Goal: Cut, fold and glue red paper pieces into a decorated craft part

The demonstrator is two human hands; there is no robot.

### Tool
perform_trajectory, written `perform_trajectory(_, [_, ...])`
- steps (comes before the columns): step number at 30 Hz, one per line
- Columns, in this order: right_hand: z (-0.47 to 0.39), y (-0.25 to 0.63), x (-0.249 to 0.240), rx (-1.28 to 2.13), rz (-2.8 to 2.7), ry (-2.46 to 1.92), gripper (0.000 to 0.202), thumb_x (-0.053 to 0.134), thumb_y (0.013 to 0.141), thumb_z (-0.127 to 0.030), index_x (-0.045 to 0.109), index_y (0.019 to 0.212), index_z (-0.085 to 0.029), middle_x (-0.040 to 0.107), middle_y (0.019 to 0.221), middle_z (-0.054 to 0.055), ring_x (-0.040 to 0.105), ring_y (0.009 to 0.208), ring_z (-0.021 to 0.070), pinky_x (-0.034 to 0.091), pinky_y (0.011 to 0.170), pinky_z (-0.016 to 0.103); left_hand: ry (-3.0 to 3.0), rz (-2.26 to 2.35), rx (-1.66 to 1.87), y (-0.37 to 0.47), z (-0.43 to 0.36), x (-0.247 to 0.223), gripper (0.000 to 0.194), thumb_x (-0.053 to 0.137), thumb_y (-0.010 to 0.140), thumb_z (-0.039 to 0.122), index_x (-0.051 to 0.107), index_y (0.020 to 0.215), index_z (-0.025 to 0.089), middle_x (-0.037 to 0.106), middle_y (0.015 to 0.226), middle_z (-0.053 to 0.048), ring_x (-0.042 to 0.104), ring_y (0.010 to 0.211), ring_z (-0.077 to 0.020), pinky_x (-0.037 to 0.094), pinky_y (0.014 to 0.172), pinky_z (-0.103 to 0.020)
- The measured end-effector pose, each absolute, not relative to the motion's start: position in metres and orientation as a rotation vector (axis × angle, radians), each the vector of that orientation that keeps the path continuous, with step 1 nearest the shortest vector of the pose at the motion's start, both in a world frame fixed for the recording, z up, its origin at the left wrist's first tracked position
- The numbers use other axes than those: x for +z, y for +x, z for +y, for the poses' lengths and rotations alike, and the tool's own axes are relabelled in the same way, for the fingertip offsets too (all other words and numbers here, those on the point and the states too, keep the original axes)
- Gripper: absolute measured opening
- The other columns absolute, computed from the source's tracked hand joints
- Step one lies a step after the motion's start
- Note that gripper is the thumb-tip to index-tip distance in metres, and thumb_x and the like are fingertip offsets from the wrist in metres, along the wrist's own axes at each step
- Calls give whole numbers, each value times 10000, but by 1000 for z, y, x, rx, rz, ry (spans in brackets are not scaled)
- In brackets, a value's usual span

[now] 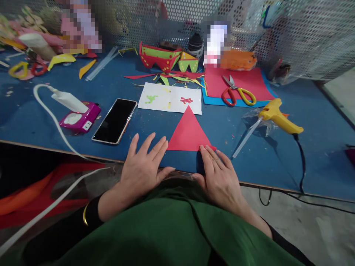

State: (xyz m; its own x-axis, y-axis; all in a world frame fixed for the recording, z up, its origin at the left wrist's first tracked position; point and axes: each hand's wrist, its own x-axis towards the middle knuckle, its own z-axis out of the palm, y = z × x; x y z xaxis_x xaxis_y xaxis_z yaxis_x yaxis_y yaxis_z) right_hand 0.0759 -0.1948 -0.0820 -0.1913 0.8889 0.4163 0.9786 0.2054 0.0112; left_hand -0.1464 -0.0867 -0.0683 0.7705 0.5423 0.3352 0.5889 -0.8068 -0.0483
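Note:
A red paper triangle (188, 131) lies flat on the blue table (155, 127), its tip pointing away from me and just reaching a white card (170, 96). The fingertips of my right hand (220, 175) press on the triangle's near right corner. My left hand (142, 162) rests flat with fingers spread, its fingertips at the triangle's left corner. The white card bears small green and red paper bits. To the right, a yellow glue gun (280, 116) with a clear stick lies on the table. Red and yellow scissors (235, 92) lie on red paper sheets (238, 79).
A phone (115, 121) lies left of my left hand, beside a purple socket block (80, 118) with a white cable. Red and green paper glasses (159, 59) stand at the back among paper scraps. A perforated metal panel (172, 18) closes off the rear.

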Motion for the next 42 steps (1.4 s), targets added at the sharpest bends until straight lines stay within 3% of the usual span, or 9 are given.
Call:
perform_trajectory(5, [-193,75,-81,-438,-2194,-1735,706,319,1059,-501,461,1387,108,628,1351,300,601,1280,352,417,1090,496,-2806,-934,-646,-143,-94,-72,753,406,993,606,449,1504,54,518,1516,-192,447,1418,-395,216,1204,-603])
perform_trajectory(9, [-191,73,-79,-459,-2176,-1748,683,291,1063,-497,497,1363,82,653,1320,289,632,1237,350,430,1072,503,-2918,-639,-731,-123,-100,-78,570,464,1009,474,582,1386,63,630,1415,-154,567,1312,-324,341,1173,-485])
perform_trajectory(13, [-184,64,-77,-396,-2118,-1741,683,245,1068,-504,525,1347,53,680,1293,260,654,1213,317,455,1059,461,-2943,-562,-767,-114,-98,-82,572,469,1002,469,627,1314,17,680,1334,-182,633,1201,-321,475,1048,-446])
perform_trajectory(18, [-173,54,-76,-391,-2165,-1563,734,265,1057,-545,581,1276,81,707,1244,255,664,1190,303,488,1042,416,-2949,-546,-749,-118,-96,-85,559,370,1019,404,611,1328,5,669,1349,-185,628,1218,-310,449,1070,-446])
perform_trajectory(24, [-190,77,-79,-493,-2171,-1684,730,296,1056,-529,563,1286,111,691,1255,282,665,1184,320,476,1057,424,-2857,-744,-679,-132,-97,-89,658,489,988,549,550,1402,41,650,1376,-188,614,1259,-329,392,1102,-472])
perform_trajectory(31, [-207,90,-79,-578,-2167,-1797,738,300,1051,-539,535,1313,110,679,1268,291,645,1207,347,437,1078,462,-2828,-834,-796,-151,-95,-86,588,506,986,528,592,1338,65,683,1323,-188,622,1244,-359,415,1082,-521])
perform_trajectory(37, [-205,90,-73,-472,-2149,-1840,626,257,1075,-452,552,1318,44,708,1246,238,645,1203,315,376,1105,488,-2719,-1168,-1212,-148,-91,-83,321,612,963,354,661,1226,178,753,1146,-119,699,1086,-278,534,960,-436])
perform_trajectory(42, [-198,95,-72,-364,-2006,-1781,387,392,1061,-344,603,1254,-83,757,1159,148,683,1126,261,411,1080,462,-2837,-1323,-1057,-133,-79,-73,292,634,938,389,701,1151,201,741,1103,-113,677,1042,-298,540,869,-451])
